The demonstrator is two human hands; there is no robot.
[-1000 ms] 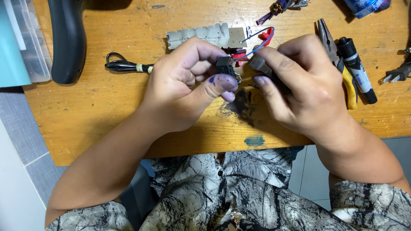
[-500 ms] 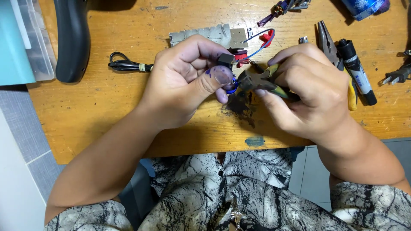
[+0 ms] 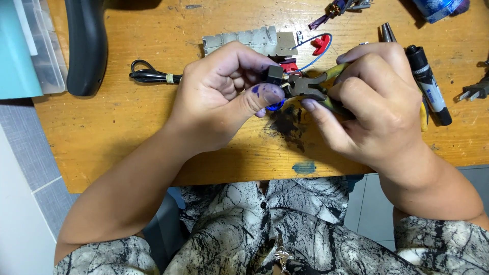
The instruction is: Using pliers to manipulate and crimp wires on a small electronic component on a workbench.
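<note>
My left hand (image 3: 224, 94) pinches a small black block-shaped part (image 3: 275, 75) with a blue piece under the thumb, held above the wooden table (image 3: 127, 132). My right hand (image 3: 377, 97) grips small pliers (image 3: 310, 86) with yellow-green handles; their dark jaws meet the black part. Red and blue wires (image 3: 318, 51) run from the part toward a grey ribbed metal block (image 3: 244, 39) lying just behind my hands.
A coiled black cable (image 3: 150, 75) lies left of my hand. A black curved handle (image 3: 86, 46) and a teal and clear box (image 3: 25, 46) sit far left. A black marker (image 3: 428, 84), another pair of pliers (image 3: 389, 34) and a plug (image 3: 476, 90) lie right. A dark stain (image 3: 288, 125) marks the wood.
My right hand has brought the pliers up and set their jaws against the black part. The camera view has shifted slightly lower over the table.
</note>
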